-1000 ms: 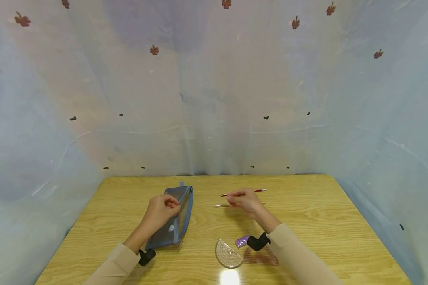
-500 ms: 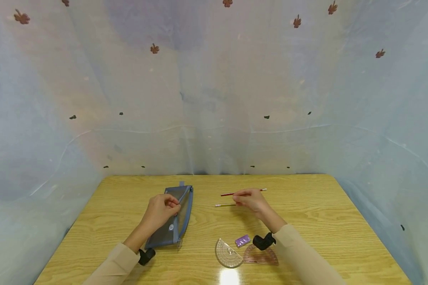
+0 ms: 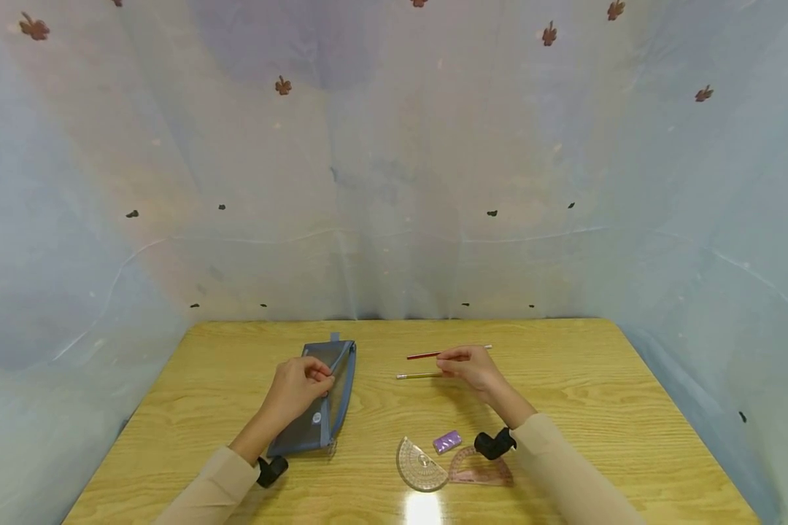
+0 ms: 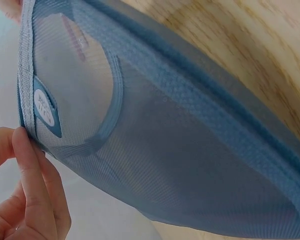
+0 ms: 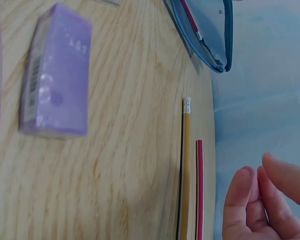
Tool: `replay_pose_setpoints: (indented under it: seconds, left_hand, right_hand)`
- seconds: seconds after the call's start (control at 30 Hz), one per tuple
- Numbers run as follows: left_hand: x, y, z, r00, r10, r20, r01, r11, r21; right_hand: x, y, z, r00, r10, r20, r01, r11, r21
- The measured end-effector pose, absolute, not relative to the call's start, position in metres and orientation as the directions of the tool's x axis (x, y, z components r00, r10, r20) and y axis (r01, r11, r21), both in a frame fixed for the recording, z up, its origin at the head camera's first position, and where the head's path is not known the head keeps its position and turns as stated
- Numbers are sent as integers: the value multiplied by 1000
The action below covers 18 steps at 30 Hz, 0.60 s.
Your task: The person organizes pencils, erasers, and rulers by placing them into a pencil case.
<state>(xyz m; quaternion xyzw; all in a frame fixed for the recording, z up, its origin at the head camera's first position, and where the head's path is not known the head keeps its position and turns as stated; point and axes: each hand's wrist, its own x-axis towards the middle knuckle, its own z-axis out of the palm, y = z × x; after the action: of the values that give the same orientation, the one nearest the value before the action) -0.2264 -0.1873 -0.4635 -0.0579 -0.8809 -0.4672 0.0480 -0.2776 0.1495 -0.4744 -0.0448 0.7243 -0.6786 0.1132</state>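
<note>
My left hand [image 3: 297,386] pinches the edge of a blue-grey mesh pencil case [image 3: 298,430] lying at the left of the table. In the left wrist view, its thumb and fingers meet on the trim near a round white label [image 4: 44,107]. The case's mouth gapes, and a red pencil [image 5: 190,16] shows inside it in the right wrist view. My right hand [image 3: 473,370] hovers over a yellow pencil [image 5: 186,165] and a red pencil [image 5: 199,185] lying side by side. Its fingers are loosely bent, with nothing between them.
Nearer the front lie a small purple wrapped block [image 3: 447,442], a clear protractor [image 3: 416,467] and a pink protractor [image 3: 479,477]. The wooden table [image 3: 597,408] ends at the back against a pale hanging sheet [image 3: 394,219].
My right hand has shifted a little to the right above the pencils, uncovering more of both. My left hand keeps its hold on the pencil case.
</note>
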Motion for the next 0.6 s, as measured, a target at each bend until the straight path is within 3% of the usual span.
replay_pose_setpoints:
  seconds: [0.6]
  left_hand:
    - [-227,-186,-463,-989,49,140,143,565,813]
  right_hand:
    - [-282,170,-478,-981,-174,-88,72,93,-993]
